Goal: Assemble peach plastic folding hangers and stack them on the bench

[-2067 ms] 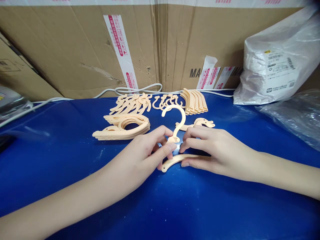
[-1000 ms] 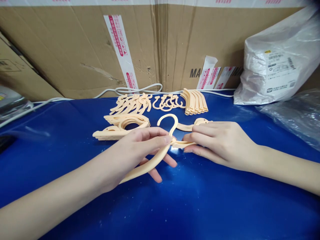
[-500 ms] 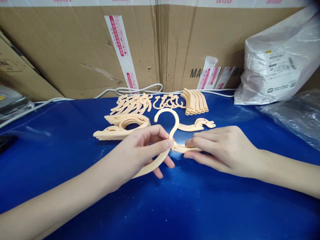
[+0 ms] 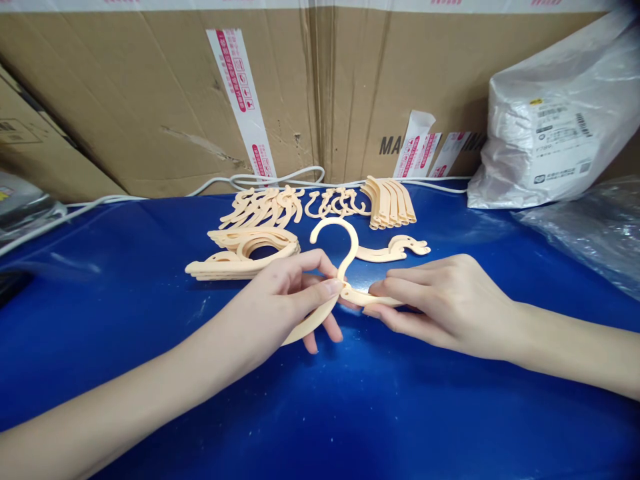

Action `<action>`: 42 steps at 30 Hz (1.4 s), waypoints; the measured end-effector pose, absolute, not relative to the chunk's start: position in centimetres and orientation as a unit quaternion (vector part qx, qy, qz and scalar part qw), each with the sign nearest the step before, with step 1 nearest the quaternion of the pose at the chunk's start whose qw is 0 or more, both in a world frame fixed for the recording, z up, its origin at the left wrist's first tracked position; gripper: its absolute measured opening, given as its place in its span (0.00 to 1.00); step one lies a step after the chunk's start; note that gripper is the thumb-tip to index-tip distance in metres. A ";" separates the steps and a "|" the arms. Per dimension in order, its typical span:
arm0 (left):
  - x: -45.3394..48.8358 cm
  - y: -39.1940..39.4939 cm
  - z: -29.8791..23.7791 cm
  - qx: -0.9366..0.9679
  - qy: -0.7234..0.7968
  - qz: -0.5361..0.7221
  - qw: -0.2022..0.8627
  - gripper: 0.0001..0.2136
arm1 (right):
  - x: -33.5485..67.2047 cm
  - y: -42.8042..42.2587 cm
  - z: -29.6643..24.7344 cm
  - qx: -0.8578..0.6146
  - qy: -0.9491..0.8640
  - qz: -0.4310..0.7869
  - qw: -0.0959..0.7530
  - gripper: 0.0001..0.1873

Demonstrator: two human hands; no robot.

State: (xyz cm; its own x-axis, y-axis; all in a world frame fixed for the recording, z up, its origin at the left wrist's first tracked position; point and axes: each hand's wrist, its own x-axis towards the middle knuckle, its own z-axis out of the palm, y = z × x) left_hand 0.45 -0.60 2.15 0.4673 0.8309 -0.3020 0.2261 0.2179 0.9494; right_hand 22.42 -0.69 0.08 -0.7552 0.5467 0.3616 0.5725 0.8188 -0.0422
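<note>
A cream plastic folding clothes hanger (image 4: 353, 237) is held between my hands, its hook pointing up. My left hand (image 4: 295, 297) pinches it at the joint below the hook, thumb in front, with the lower fingers stretched out behind. One curved hanger arm slopes down to the left, partly hidden by that hand. My right hand (image 4: 440, 300) is closed on the other hanger arm (image 4: 367, 298), which runs to the right from the joint; its far end is hidden under the fingers. Just behind my right hand lies a loose hanger part (image 4: 385, 253).
Behind my left hand is a stack of folded hangers (image 4: 225, 270). Farther back on the blue table (image 4: 330, 413) lie curved pieces (image 4: 263, 208), loose hooks (image 4: 337, 202) and a row of hanger arms (image 4: 393, 203). A white cable (image 4: 280, 179), cardboard boxes (image 4: 165, 87) and a plastic-wrapped package (image 4: 545, 133) border the table.
The hanger's left arm has shifted slightly up and right at its lower end. My right hand has moved a little left and down; both hands keep their hold.
</note>
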 end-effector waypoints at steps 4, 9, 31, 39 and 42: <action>0.4 -0.7 2.2 0.578 0.454 0.235 0.635 0.06 | 22.6 -0.7 0.1 -0.296 -0.939 -0.016 0.174 0.19; 0.3 -0.5 1.8 0.576 0.452 0.222 0.644 0.07 | 22.7 -0.6 0.0 -0.299 -0.938 0.004 0.177 0.18; 0.4 -2.7 1.4 0.898 0.431 -0.027 0.084 0.15 | 23.1 1.7 0.5 -0.294 -0.918 -0.101 0.245 0.36; 0.1 -2.1 0.8 0.911 0.405 0.072 0.022 0.15 | 23.1 0.7 1.4 -0.298 -0.905 -0.096 0.288 0.17; 0.1 -2.2 0.1 0.919 0.366 0.148 0.004 0.15 | 22.9 0.2 1.7 -0.288 -0.923 -0.040 0.254 0.14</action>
State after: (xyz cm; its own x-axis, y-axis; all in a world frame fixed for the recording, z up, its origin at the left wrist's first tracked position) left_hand 0.07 -2.15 0.12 0.6877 0.6740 0.2697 0.6715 -0.7318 0.1165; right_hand 22.94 0.15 1.66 -0.7053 0.5105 0.4918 0.5508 0.8314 -0.0730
